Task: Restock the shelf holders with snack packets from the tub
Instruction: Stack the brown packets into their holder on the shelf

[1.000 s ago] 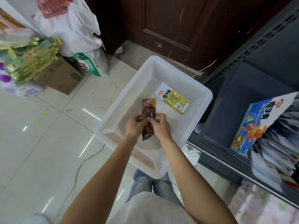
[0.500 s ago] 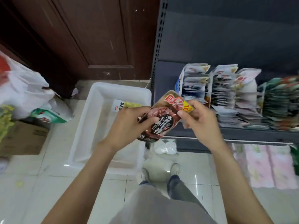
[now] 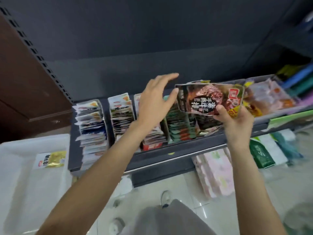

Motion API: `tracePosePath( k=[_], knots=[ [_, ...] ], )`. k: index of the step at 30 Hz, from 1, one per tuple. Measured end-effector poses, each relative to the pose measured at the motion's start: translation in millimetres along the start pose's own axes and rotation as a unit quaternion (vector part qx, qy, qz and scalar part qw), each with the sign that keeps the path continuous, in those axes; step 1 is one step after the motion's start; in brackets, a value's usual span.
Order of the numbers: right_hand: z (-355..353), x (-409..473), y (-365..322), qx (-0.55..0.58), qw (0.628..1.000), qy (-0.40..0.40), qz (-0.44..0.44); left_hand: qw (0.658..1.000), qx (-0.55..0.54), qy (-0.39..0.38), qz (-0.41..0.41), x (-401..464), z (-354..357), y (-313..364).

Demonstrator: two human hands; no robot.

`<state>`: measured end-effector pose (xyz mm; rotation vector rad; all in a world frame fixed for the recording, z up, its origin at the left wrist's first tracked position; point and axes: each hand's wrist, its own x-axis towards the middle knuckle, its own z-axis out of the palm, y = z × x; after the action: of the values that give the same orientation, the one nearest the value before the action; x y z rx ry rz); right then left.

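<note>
My right hand (image 3: 234, 121) grips a dark red-and-black snack packet (image 3: 209, 98) by its lower right corner and holds it flat above the shelf holders (image 3: 122, 116). My left hand (image 3: 156, 99) hovers just left of the packet with straight, spread fingers, its thumb tip near the packet's left edge. The holders stand in a row on the dark shelf (image 3: 169, 155), packed with upright packets. The white tub (image 3: 20, 180) sits on the floor at lower left with one yellow-and-white packet (image 3: 50, 159) in it.
Trays of pale and orange packets (image 3: 267, 97) fill the shelf to the right. Pink floral packs (image 3: 215, 173) and green bags (image 3: 260, 153) lie under the shelf on the tiled floor. A brown wooden door (image 3: 20, 82) stands to the left.
I have turned from the tub to the shelf. My left hand let go of the dark packet and opened. My right hand carried the packet up and right, over the holders.
</note>
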<state>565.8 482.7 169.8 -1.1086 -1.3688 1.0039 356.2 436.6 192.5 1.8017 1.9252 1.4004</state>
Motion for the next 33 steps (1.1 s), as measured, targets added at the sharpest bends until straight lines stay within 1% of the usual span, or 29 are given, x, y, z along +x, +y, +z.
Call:
tracePosePath(
  k=[1, 2, 4, 5, 7, 9, 10, 13, 15, 17, 20, 23, 25, 28, 31, 33],
  knots=[
    [-14.1, 17.8, 5.0, 0.014, 0.999, 0.045, 0.006, 1.0, 0.004, -0.017, -0.016, 13.6, 19.3, 0.4],
    [-26.1, 35.3, 10.2, 0.026, 0.997, 0.078, 0.015, 0.998, 0.023, -0.053, -0.03, 26.3, 38.4, -1.2],
    [-42.8, 68.9, 20.5, 0.024, 0.993, 0.109, 0.031, 0.985, 0.094, -0.135, -0.047, 49.3, 74.6, -7.4],
    [-47.8, 83.7, 25.0, 0.004, 0.993, 0.116, 0.027, 0.975, 0.13, -0.169, -0.055, 59.1, 90.1, -10.0],
    [-52.0, 108.8, 33.1, -0.069, 0.991, 0.114, -0.004, 0.954, 0.194, -0.218, -0.076, 76.0, 115.5, -14.4],
    [-51.9, 128.1, 35.4, -0.147, 0.983, 0.091, -0.059, 0.931, 0.255, -0.249, -0.084, 87.6, 134.5, -19.1],
    [-50.9, 137.2, 36.4, -0.169, 0.979, 0.074, -0.083, 0.922, 0.28, -0.256, -0.079, 89.8, 141.0, -21.4],
    [-44.3, 162.3, 34.7, -0.218, 0.961, -0.007, -0.169, 0.912, 0.329, -0.244, -0.025, 84.4, 150.0, -27.1],
    [-36.9, 177.8, 32.7, -0.267, 0.934, -0.066, -0.227, 0.909, 0.343, -0.236, 0.011, 77.2, 149.9, -31.1],
    [-27.9, 191.5, 30.8, -0.322, 0.9, -0.125, -0.267, 0.915, 0.334, -0.226, 0.024, 73.0, 148.5, -33.5],
    [-10.0, 202.4, 34.0, -0.403, 0.836, -0.223, -0.297, 0.923, 0.316, -0.217, 0.023, 71.3, 148.7, -34.7],
    [11.6, 201.9, 44.2, -0.475, 0.783, -0.288, -0.28, 0.926, 0.312, -0.209, 0.021, 69.2, 150.0, -34.5],
    [22.0, 197.6, 52.0, -0.511, 0.753, -0.306, -0.28, 0.929, 0.307, -0.205, 0.014, 67.5, 150.0, -34.1],
    [26.1, 195.9, 64.0, -0.519, 0.74, -0.306, -0.299, 0.93, 0.309, -0.197, 0.01, 66.3, 149.0, -34.1],
    [28.7, 199.1, 68.8, -0.553, 0.706, -0.334, -0.291, 0.927, 0.32, -0.193, 0.016, 65.2, 149.6, -33.2],
    [34.1, 202.3, 69.1, -0.566, 0.697, -0.338, -0.281, 0.929, 0.317, -0.191, 0.017, 64.9, 150.7, -31.1]
  ],
)
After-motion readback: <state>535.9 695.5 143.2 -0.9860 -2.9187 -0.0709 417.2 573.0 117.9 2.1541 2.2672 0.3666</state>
